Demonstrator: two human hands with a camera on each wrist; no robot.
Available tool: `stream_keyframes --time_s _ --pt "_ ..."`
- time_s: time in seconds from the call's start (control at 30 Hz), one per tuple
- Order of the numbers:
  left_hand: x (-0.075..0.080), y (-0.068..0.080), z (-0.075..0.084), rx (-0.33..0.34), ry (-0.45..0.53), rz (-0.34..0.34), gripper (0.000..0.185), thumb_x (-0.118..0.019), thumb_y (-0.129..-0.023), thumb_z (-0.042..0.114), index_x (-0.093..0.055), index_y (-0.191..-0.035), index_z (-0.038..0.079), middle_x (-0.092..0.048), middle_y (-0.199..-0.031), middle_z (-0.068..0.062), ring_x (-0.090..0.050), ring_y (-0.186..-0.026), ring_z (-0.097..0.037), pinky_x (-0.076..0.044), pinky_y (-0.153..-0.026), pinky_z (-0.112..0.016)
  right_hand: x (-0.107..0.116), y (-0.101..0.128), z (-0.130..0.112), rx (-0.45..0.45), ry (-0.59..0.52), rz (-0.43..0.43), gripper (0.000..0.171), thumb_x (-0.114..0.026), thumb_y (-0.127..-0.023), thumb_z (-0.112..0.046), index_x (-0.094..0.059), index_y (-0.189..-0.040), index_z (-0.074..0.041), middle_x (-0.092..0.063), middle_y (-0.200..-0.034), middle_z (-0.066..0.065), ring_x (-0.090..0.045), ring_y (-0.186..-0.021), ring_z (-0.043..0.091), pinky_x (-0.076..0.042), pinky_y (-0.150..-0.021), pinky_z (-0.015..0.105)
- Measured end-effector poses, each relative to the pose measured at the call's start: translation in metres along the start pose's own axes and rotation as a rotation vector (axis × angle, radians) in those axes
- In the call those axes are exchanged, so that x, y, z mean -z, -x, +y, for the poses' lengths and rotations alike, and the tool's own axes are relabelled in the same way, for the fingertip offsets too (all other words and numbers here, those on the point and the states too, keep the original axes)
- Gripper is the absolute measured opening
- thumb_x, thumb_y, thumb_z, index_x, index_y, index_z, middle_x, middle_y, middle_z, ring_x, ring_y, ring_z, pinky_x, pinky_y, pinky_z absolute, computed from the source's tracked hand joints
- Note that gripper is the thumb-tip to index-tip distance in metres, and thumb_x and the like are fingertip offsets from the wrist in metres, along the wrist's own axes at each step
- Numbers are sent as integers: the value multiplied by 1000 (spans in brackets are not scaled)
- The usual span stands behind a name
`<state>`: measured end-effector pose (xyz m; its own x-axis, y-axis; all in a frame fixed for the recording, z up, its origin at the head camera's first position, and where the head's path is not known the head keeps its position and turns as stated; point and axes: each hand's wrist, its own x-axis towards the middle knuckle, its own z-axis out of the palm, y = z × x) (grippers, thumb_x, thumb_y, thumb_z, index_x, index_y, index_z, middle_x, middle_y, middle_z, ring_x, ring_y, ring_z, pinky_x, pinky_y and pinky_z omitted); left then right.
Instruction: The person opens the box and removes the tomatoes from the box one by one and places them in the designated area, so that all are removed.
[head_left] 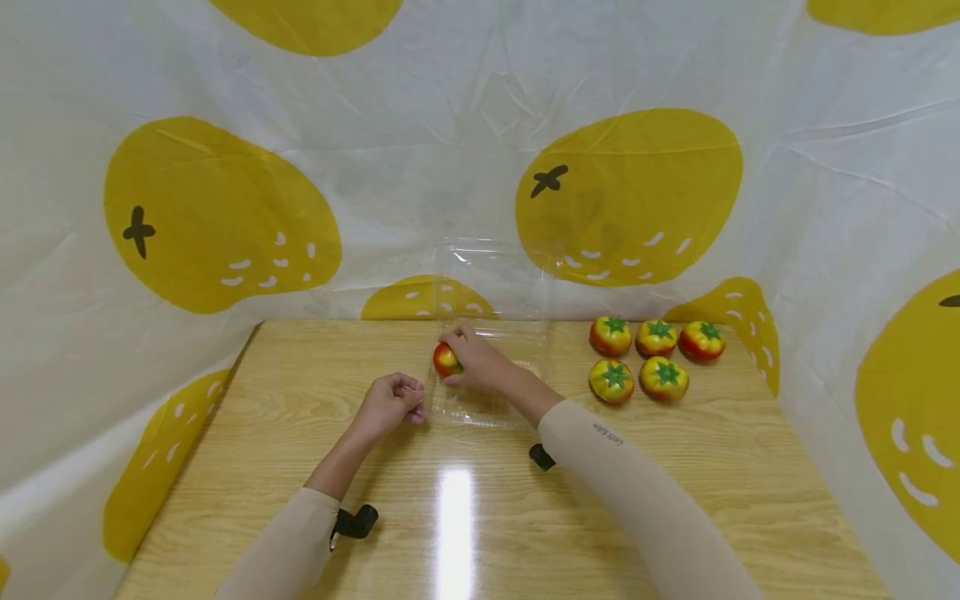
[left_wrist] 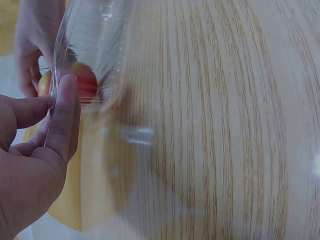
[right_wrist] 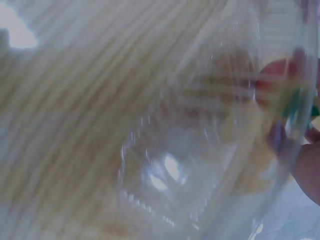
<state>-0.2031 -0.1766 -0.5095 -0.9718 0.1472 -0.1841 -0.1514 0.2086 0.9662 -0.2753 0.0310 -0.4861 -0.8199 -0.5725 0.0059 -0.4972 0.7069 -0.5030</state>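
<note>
A clear plastic clamshell box [head_left: 480,421] lies opened on the table, its lid [head_left: 491,279] standing up at the back. My right hand [head_left: 480,360] holds a red and yellow tomato [head_left: 445,360] with a green leafy top inside the box's left part. Through the clear wall, the same tomato [left_wrist: 86,80] shows red in the left wrist view. At the box's left edge, my left hand [head_left: 392,402] pinches the thin rim between thumb and fingers. The right wrist view is blurred; the tomato [right_wrist: 272,82] appears there behind the plastic, fingers partly hidden.
Several similar tomatoes [head_left: 611,381] sit in two rows on the table's right side. The wooden table [head_left: 300,367] ends at a white curtain [head_left: 420,183] printed with large yellow fruit. A bright reflection lies near the front.
</note>
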Motion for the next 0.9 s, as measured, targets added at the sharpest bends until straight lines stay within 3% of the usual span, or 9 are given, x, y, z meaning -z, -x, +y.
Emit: stream_keyframes --time_s 0.23,0.4,0.63,0.9 --pt "-1 2 0 1 -16 -1 17 -60 -101 -2 -59 -114 -15 -66 -87 -21 -71 -71 -19 -67 -71 -44 -12 2 1 2 -16 -65 78 -83 -90 -19 -39 -153 -6 -45 -144 21 -54 -125 31 -51 -110 42" --pt "-1 1 1 -7 -10 11 16 -60 -101 -3 -60 -113 -14 -66 -88 -21 -71 -71 -19 -67 -69 -41 -12 2 0 5 -38 -66 75 -82 -90 -20 -39 -149 -3 -45 -145 20 -52 -128 31 -47 -115 43" --pt "0 2 1 -7 -7 -1 18 -61 -102 -1 -59 -114 -14 -67 -91 -26 -72 -72 -20 -67 -68 -38 -9 2 0 -36 -85 -68 69 -82 -91 -21 -42 -147 -8 -48 -140 19 -54 -121 29 -51 -108 43" --pt "1 0 1 1 -6 8 17 -61 -101 -2 -60 -114 -14 -67 -89 -22 -73 -72 -19 -67 -69 -38 -3 5 2 -67 -142 -52 76 -81 -91 -24 -40 -152 -6 -48 -146 21 -54 -124 30 -50 -111 44"
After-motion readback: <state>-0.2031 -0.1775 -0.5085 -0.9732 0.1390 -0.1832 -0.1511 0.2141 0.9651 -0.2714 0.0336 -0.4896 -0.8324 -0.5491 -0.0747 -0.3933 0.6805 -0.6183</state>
